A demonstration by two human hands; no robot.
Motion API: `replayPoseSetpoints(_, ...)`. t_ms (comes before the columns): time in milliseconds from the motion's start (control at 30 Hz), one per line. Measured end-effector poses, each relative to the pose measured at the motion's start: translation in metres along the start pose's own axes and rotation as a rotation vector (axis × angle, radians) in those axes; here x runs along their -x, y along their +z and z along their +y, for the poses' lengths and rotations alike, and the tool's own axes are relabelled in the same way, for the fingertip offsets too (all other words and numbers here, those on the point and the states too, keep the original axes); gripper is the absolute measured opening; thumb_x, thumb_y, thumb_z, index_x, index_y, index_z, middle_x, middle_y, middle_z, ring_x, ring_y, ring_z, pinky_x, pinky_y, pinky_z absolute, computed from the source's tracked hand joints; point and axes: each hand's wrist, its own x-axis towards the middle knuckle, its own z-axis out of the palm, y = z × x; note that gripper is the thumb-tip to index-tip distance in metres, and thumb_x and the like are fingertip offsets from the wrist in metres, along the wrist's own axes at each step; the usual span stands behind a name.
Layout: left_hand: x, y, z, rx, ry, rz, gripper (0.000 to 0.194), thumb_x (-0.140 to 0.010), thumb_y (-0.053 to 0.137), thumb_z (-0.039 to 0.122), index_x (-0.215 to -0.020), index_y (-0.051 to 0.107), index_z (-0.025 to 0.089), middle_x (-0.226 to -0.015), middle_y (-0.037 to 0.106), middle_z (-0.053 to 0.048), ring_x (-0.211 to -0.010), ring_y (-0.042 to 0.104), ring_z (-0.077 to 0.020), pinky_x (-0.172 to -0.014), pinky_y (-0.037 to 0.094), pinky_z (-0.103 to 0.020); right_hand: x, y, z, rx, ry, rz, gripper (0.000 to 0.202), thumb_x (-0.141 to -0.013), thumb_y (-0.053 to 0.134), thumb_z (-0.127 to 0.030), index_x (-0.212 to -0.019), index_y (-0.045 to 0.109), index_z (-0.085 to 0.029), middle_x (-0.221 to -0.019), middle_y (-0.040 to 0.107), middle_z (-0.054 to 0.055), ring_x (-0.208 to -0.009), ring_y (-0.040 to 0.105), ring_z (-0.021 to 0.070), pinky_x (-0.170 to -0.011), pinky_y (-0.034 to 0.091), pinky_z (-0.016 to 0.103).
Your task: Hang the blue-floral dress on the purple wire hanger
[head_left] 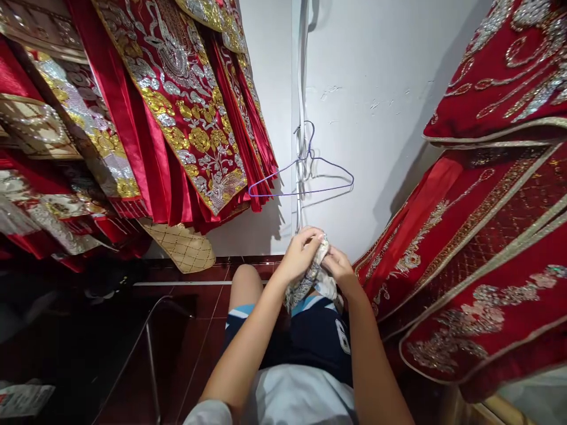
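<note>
Both of my hands hold a bunched piece of patterned fabric [305, 288], pale cream with greyish, beaded-looking decoration, above my right thigh. My left hand [302, 251] pinches its upper edge, thumb and fingers pressed together. Close beside it, my right hand [339, 264] grips the fabric from the other side, fingers curled. The cloth's lower end hangs down over my dark blue shorts [310, 330]. What kind of garment or piece it is, I cannot make out. Straight ahead and above my hands, a thin purple hanger [305, 192] hangs with nothing on it.
Red embroidered garments [199, 118] hang on the left, and more red beaded garments [443, 236] hang close on the right. A white wall [367, 77] with a vertical white pole stands ahead. A dark table [80, 336] with a metal leg is at lower left, over dark red floor tiles [199, 342].
</note>
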Motion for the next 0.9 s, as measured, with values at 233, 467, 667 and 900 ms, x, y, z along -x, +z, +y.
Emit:
replayPoseSetpoints(233,0.006,-0.018,-0.012,-0.052,-0.046,0.121,0.032,-0.096,0.053,0.047,-0.091,0.064,0.017,-0.105,0.059,-0.009,-0.101,0.057,-0.0202,-0.091,0.046,-0.031,-0.001,0.036,-0.002,-0.167,0.191,-0.274,0.03,-0.061,0.075,-0.026,-0.089,0.065,-0.02,-0.076,0.068,0.002,-0.077,0.064,0.0232,-0.07,0.048,0.033)
replayPoseSetpoints(467,0.053,-0.078,-0.035,-0.282,-0.35,-0.483,0.05,-0.088,0.055,0.065,-0.08,0.062,0.015,-0.079,0.064,-0.003,-0.076,0.058,-0.0191,-0.076,0.049,-0.03,-0.043,0.005,-0.067,0.326,-0.237,-0.287,0.016,-0.063,0.068,-0.02,-0.075,0.057,-0.02,-0.068,0.057,-0.003,-0.063,0.051,0.0143,-0.06,0.039,0.026)
replayPoseSetpoints(667,0.04,-0.15,-0.03,-1.031,-0.369,-0.472,0.059,-0.09,0.045,0.068,-0.064,0.06,0.017,-0.072,0.069,-0.009,-0.086,0.066,-0.0279,-0.106,0.038,-0.05,-0.102,-0.019,-0.078,0.769,-0.497,-0.073,0.019,-0.076,0.065,-0.029,-0.094,0.063,-0.023,-0.084,0.068,0.002,-0.079,0.061,0.0225,-0.073,0.046,0.031)
replayPoseSetpoints(900,0.0,-0.189,-0.004,-1.386,-0.431,-0.28,0.043,-0.089,0.053,0.053,-0.082,0.069,0.015,-0.098,0.072,-0.022,-0.098,0.065,-0.0374,-0.088,0.046,-0.048,-0.194,-0.011,-0.042,0.703,-0.476,0.052,0.039,-0.089,0.051,-0.044,-0.117,0.067,-0.021,-0.121,0.071,0.012,-0.117,0.061,0.0326,-0.102,0.045,0.047)
